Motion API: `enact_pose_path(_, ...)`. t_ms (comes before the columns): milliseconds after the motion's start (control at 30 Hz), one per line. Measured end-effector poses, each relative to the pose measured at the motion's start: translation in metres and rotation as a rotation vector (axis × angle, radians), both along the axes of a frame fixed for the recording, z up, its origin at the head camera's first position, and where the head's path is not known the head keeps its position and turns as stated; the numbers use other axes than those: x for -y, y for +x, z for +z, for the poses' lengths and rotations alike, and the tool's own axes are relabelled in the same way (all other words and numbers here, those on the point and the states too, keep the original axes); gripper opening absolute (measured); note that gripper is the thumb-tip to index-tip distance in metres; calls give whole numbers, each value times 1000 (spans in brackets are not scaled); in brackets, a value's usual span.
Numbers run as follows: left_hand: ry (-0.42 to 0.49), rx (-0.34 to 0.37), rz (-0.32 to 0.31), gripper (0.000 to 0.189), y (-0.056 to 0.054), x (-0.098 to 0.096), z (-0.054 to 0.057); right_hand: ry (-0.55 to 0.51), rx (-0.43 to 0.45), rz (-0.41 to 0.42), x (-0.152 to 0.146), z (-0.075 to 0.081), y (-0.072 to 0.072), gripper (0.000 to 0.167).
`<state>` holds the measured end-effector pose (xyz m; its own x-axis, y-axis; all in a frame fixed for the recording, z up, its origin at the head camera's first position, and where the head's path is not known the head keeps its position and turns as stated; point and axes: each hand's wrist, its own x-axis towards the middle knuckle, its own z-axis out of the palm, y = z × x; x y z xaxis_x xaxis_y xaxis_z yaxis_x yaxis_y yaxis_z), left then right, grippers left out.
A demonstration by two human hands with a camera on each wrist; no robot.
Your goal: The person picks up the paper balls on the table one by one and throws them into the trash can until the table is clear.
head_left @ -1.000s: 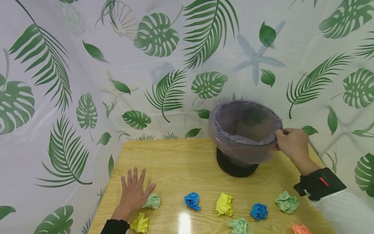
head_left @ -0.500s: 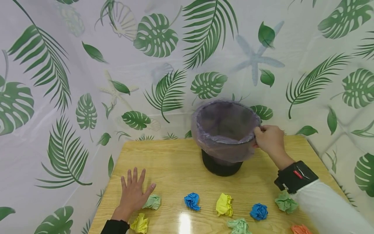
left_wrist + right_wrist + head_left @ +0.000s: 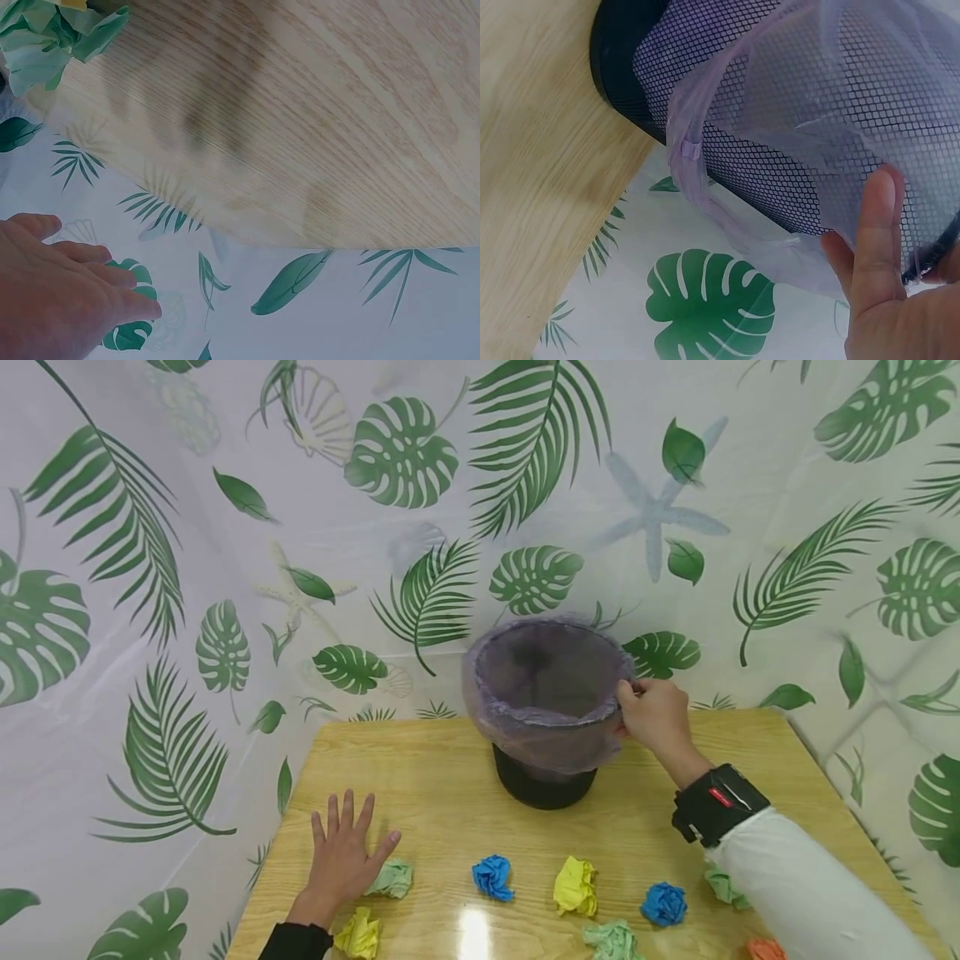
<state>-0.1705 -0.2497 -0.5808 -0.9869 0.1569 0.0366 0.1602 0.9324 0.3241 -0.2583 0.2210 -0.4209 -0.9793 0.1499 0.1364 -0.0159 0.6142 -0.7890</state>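
Observation:
A black mesh waste bin (image 3: 545, 781) lined with a pale purple plastic bag (image 3: 525, 735) stands at the back middle of the wooden table (image 3: 442, 785). My right hand (image 3: 651, 714) grips the bin's right rim, fingers curled over the bag's edge; the right wrist view shows the mesh bin (image 3: 727, 90) and the bag (image 3: 780, 247) close up under my right hand (image 3: 885, 255). My left hand (image 3: 341, 852) lies flat and spread on the table at the front left, its thumb touching a pale green paper ball (image 3: 391, 877). The left hand (image 3: 60, 292) shows at the lower left of its wrist view.
Crumpled paper balls lie along the table's front: yellow (image 3: 360, 933), blue (image 3: 492, 876), yellow (image 3: 576, 885), blue (image 3: 663, 903), green (image 3: 615, 940), and orange (image 3: 765, 949) partly under my right sleeve. A leaf-print curtain (image 3: 420, 527) encloses the table on three sides.
My right hand has slid the bin leftward along the back of the table, from the right side to the middle. The left hand has stayed put.

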Motion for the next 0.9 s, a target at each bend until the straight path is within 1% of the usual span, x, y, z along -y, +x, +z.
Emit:
enact_pose_path(233, 4, -1, 5, 86, 0, -1, 0, -13, 8, -6, 11, -3, -8, 42)
enact_pose_path(400, 1, 9, 5, 86, -1, -2, 0, -20, 7, -7, 12, -5, -9, 45)
enact_pose_path(467, 4, 5, 3, 86, 0, -3, 0, -24, 21, -2, 11, -5, -7, 51)
enact_pose_path(600, -2, 5, 1, 86, 0, -4, 2, -15, 57, 12, 6, -5, 0, 73)
enact_pose_path(667, 2, 11, -1, 85, 0, -5, 3, -5, 62, 15, 3, -5, 3, 80)
enact_pose_path(767, 17, 23, -2, 85, 0, -7, 4, -15, 59, 13, -1, -7, 8, 86)
enact_pose_path(800, 23, 24, -2, 85, 0, -7, 4, -11, 46, 9, -3, -8, 10, 86)
enact_pose_path(900, 41, 16, -8, 85, 0, -9, 4, 31, 9, -7, -10, -14, 16, 85)
